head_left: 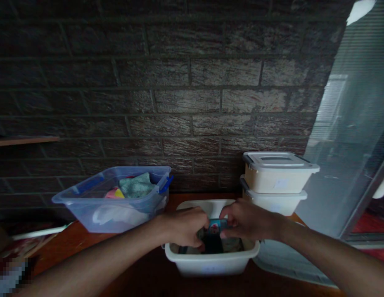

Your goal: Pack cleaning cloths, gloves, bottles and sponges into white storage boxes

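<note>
A white plastic bin (210,259) stands before me on the wooden table, with both my hands reaching into it. Inside lies a dark item with a blue label (215,227), which bears a small red and white mark; its kind I cannot make out. My left hand (188,229) has its fingers curled at the item's left side. From the right, my right hand (246,219) bends its fingers and thumb round the label's edge. Other dark contents at the bin's bottom are partly hidden by the hands.
Left of the bin is a clear bluish tub (86,212) holding a grey-green cloth (136,186) and other cloths. Two lidded white boxes (275,179) are stacked at the back right. A pale lid (281,260) lies under my right forearm. A brick wall (179,99) rises behind.
</note>
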`<state>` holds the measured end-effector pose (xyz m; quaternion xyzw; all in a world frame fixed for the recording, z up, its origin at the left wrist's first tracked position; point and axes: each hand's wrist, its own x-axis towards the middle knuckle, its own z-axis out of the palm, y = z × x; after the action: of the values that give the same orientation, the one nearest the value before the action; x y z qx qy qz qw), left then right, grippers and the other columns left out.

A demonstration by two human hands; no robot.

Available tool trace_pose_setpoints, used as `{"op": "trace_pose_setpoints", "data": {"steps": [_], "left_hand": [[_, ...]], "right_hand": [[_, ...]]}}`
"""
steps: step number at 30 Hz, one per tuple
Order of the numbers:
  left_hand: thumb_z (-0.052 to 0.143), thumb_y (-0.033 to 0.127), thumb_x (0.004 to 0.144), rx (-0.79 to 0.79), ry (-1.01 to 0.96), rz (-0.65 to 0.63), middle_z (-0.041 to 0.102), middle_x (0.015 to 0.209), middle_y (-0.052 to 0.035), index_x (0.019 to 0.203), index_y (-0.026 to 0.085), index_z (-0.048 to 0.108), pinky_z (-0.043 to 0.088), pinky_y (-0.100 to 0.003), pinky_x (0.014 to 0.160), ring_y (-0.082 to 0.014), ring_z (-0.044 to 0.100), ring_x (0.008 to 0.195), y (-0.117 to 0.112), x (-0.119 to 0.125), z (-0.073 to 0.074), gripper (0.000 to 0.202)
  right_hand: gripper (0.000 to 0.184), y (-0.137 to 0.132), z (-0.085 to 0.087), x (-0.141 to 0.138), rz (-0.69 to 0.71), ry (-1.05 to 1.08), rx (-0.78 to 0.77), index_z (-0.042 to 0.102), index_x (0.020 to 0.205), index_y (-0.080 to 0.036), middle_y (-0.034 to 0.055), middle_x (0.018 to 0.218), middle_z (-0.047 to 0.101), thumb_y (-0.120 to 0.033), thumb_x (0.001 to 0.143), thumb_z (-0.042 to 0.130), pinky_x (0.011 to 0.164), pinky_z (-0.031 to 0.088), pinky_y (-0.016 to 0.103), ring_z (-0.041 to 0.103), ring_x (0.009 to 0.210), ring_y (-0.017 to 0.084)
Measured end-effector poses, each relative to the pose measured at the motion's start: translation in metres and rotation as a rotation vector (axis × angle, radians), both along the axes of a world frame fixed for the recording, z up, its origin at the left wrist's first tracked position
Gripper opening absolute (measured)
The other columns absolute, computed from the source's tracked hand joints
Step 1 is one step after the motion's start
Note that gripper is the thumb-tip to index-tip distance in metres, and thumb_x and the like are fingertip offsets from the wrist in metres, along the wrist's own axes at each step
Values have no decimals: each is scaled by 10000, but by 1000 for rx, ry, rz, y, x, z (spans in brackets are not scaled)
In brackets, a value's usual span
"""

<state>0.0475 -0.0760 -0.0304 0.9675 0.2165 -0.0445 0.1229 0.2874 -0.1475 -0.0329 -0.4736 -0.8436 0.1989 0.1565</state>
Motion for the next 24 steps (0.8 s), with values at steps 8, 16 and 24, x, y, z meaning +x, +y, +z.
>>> {"op": "trace_pose_setpoints", "data": {"steps": [8,16,24], "left_hand": [[625,386,922,53,-236,34,728,1016,-56,1075,222,739,474,-292,834,-229,667,953,-17,-22,50,252],[629,420,918,22,-269,72,738,922,-55,1027,214,746,473,-280,827,-213,675,889,-20,-28,39,261],[625,396,920,36,-238,93,737,938,-60,1052,210,740,469,-289,819,-216,678,884,-19,-28,35,256]], "right_hand": [[369,-91,-30,119,-464,42,60,769,1058,-210,97,961,766,-518,890,654,749,576,357,715,837,256],[389,-153,-133,151,-490,-95,114,755,1222,-278,140,1320,681,-423,878,644,1060,525,427,647,1222,322],[342,-147,-132,143,-472,-44,115,779,1171,-373,90,1311,696,-361,853,654,1061,531,458,648,1223,338]]}}
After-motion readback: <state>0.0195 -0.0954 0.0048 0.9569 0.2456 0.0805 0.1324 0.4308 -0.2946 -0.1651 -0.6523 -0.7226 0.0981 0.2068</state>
